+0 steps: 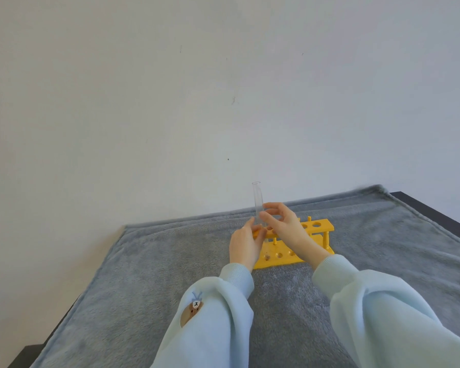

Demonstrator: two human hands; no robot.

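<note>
A yellow plastic test tube rack [318, 227] stands on a grey fleece blanket, with round holes in its top plate and base. A clear glass test tube [257, 197] stands nearly upright over the rack's left end, open mouth up. My right hand [287, 229] pinches the tube between thumb and fingertips around its middle. My left hand [246, 244] is at the rack's left end, its fingers curled round the tube's lower part and the rack's edge. The tube's bottom is hidden behind my fingers. Both arms wear light blue sleeves.
The grey blanket [154, 274] covers a dark table whose edges [436, 211] show at the right and lower left. A plain white wall [197, 102] rises right behind the table. The left sleeve bears a small bear patch [193, 310].
</note>
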